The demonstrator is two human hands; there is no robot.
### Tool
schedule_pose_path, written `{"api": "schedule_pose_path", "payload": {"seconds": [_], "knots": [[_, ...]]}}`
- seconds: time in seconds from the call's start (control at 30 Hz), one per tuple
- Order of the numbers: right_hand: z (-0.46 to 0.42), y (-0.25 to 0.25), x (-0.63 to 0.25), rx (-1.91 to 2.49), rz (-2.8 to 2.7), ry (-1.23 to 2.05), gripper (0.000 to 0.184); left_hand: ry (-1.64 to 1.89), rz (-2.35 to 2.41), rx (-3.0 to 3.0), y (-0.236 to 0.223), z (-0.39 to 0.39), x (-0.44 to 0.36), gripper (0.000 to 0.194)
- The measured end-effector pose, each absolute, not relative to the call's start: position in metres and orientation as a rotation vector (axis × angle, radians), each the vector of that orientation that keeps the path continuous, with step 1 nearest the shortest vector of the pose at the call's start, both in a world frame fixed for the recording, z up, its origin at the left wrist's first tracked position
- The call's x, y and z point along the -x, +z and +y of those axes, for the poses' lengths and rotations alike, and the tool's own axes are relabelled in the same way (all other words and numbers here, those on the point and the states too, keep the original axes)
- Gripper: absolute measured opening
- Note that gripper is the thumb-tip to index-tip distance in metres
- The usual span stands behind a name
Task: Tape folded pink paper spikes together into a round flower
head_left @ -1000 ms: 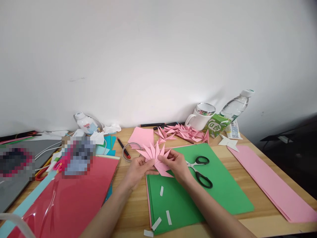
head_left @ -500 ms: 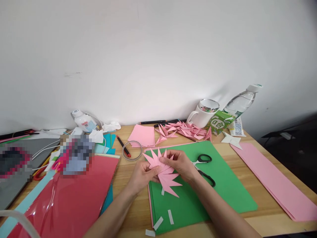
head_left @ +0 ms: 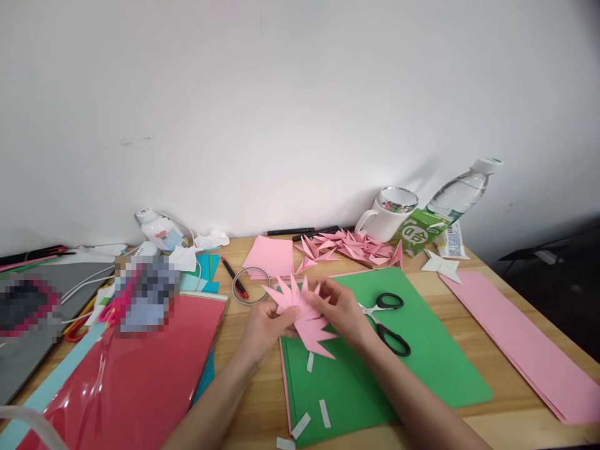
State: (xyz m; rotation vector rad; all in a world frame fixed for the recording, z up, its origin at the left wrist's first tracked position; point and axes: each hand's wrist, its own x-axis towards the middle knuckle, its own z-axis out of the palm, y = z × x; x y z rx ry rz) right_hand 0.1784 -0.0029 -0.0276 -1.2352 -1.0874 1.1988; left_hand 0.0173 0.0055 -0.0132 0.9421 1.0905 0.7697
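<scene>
A pink folded-paper star [head_left: 304, 315] with many sharp points is held in the air between both hands, over the left part of the green paper [head_left: 435, 362]. My left hand [head_left: 267, 322] pinches its left side, thumb on top and fingers beneath. My right hand [head_left: 340, 306] grips the upper right side, thumb and fingertips pressed on the folds; part of the star is hidden behind these fingers. Black-handled scissors [head_left: 387, 319] lie open on the green paper, just right of my right hand. Short white paper strips [head_left: 324, 414] lie on its left side.
Behind lie pink folded pieces [head_left: 349, 247], square pink sheets [head_left: 268, 255] and a metal ring [head_left: 251, 286]. A white mug [head_left: 387, 215], green box [head_left: 417, 232] and tilted bottle [head_left: 462, 194] stand back right. Long pink sheets [head_left: 520, 344] lie right, a red packet [head_left: 140, 375] left.
Both hands have shifted slightly with the star, which is now a little higher and further left and tilted differently. The grips look the same.
</scene>
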Motion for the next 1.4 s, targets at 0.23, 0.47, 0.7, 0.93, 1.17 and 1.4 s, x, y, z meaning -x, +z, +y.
{"api": "schedule_pose_path", "payload": {"seconds": [0.23, 0.47, 0.7, 0.93, 1.17, 1.4], "knots": [[-0.018, -0.034, -0.166, 1.163, -1.664, 0.205, 0.016, 1.186, 1.181, -0.806, -0.018, 0.014, -0.011, 0.03], [-0.019, -0.043, -0.156, 1.119, -1.643, 0.222, 0.038, 1.217, 1.305, -1.42, -0.015, -0.004, -0.016, 0.031], [-0.016, -0.032, -0.159, 1.192, -1.146, 0.695, 0.015, 1.31, 0.784, -2.297, -0.02, -0.012, -0.016, 0.063], [-0.004, -0.022, -0.165, 0.844, -0.285, 1.431, 0.029, 1.611, 1.294, -1.721, -0.014, -0.006, -0.013, 0.062], [-0.008, -0.026, -0.16, 0.851, -0.274, 1.543, 0.026, 1.131, 1.064, -1.04, -0.017, -0.002, -0.026, 0.028], [-0.013, -0.025, -0.153, 0.819, -0.539, 1.623, 0.024, 1.133, 1.073, -0.988, -0.022, -0.003, -0.026, 0.021]]}}
